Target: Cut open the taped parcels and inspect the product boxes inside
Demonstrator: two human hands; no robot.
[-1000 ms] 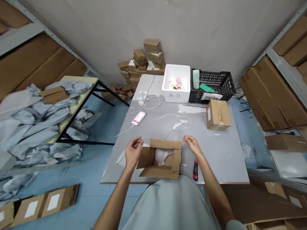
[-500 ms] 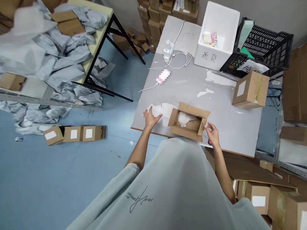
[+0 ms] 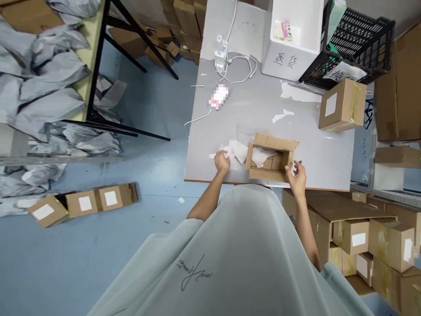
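Note:
An open cardboard box [image 3: 270, 174] lies near the front edge of the table, flaps spread. White wrapping paper [image 3: 237, 151] spills over its left end, and part of it is inside the box. My left hand [image 3: 222, 162] is closed on the paper's left end, fingers curled in. My right hand [image 3: 297, 176] is at the box's right end, its thumb against the end flap and its fingers bent behind. A small dark object shows by those fingertips, too little to name.
A taped carton [image 3: 344, 105], a white foam bin [image 3: 291, 61] and a black crate [image 3: 365, 48] stand at the table's right rear. A white charger with cable [image 3: 221, 57] lies at the left rear. Grey parcels [image 3: 49, 79] cover another table; boxes [image 3: 83, 204] line the floor.
My left hand has gone from spread fingers to closed on the wrapping paper, which is now bunched up. My right hand has come onto the box's end. The view has shifted.

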